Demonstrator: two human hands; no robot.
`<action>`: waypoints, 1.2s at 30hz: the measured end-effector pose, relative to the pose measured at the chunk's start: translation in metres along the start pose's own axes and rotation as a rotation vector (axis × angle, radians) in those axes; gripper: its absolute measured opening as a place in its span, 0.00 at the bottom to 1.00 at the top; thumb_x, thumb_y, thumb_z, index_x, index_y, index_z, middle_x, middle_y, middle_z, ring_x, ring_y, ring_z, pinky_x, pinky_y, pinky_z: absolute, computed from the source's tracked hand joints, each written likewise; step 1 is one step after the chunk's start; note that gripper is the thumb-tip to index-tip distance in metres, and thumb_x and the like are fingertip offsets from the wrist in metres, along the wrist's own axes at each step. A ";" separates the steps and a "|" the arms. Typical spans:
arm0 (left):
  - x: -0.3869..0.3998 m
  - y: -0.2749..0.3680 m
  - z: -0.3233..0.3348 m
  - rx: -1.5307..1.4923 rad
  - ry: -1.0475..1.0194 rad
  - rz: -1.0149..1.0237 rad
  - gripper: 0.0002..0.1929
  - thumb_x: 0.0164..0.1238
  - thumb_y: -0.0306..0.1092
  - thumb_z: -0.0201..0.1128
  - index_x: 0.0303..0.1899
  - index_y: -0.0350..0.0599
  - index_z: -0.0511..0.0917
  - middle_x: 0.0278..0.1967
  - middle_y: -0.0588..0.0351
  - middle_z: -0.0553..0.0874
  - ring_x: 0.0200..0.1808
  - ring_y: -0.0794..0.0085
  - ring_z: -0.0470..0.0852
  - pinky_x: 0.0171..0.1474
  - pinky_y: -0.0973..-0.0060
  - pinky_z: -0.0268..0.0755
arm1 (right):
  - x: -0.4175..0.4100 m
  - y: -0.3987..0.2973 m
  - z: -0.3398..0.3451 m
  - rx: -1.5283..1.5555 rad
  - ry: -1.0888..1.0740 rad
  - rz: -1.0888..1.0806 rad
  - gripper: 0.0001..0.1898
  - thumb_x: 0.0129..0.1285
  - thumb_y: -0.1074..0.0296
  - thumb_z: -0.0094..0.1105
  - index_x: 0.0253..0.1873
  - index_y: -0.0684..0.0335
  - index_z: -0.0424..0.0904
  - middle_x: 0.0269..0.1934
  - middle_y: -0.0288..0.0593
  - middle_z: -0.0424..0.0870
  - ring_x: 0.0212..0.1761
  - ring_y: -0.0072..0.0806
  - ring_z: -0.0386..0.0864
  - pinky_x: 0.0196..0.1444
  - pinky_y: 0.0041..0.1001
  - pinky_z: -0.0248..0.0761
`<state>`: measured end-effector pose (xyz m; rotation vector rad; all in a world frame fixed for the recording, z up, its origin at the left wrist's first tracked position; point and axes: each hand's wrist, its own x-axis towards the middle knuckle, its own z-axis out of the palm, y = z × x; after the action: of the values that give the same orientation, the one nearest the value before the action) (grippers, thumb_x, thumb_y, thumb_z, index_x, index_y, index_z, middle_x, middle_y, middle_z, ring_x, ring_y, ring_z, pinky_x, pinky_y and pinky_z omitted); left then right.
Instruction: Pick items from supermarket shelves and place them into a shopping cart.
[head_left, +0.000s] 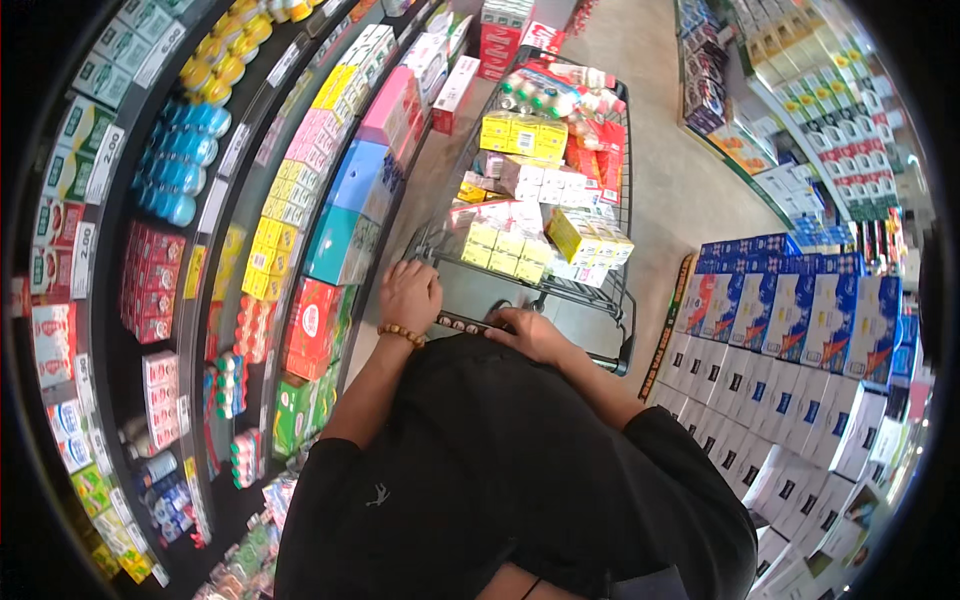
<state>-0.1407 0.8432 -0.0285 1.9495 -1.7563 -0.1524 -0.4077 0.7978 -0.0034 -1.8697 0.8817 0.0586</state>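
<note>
A metal wire shopping cart stands in front of me, loaded with several yellow and white carton packs, red bags and shrink-wrapped bottles with green caps. My left hand, with a wooden bead bracelet at the wrist, is closed at the left end of the visible cart handle. The fingers of my right hand rest over the same handle, further right. A yellow carton pack lies tilted at the near right of the load.
Shelves of drink cartons and bottles run along the left, with large gift boxes on the near one. Stacked white cartons and blue boxes stand at the right. A red and white box stands left of the cart.
</note>
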 end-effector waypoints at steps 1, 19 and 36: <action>0.001 0.000 0.001 -0.003 -0.022 -0.003 0.05 0.67 0.34 0.65 0.35 0.48 0.87 0.38 0.57 0.88 0.49 0.58 0.85 0.66 0.58 0.71 | -0.006 0.005 0.003 -0.003 0.046 0.007 0.21 0.78 0.50 0.63 0.59 0.63 0.86 0.52 0.55 0.91 0.54 0.52 0.88 0.57 0.43 0.81; -0.003 0.001 -0.003 -0.042 -0.084 0.000 0.05 0.69 0.34 0.65 0.36 0.49 0.88 0.38 0.57 0.87 0.49 0.58 0.85 0.69 0.56 0.70 | -0.046 0.015 0.008 -0.255 0.291 0.174 0.21 0.82 0.47 0.55 0.50 0.59 0.88 0.46 0.49 0.91 0.48 0.51 0.89 0.51 0.45 0.83; -0.020 -0.015 -0.028 -0.045 -0.306 0.128 0.08 0.68 0.32 0.62 0.42 0.48 0.88 0.41 0.56 0.89 0.54 0.58 0.85 0.70 0.52 0.68 | -0.040 0.039 0.004 0.178 0.512 0.133 0.12 0.77 0.62 0.65 0.52 0.66 0.88 0.37 0.47 0.93 0.38 0.34 0.91 0.45 0.33 0.82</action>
<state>-0.1195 0.8709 -0.0159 1.8508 -2.0458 -0.4620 -0.4591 0.8146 -0.0189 -1.6797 1.3122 -0.4208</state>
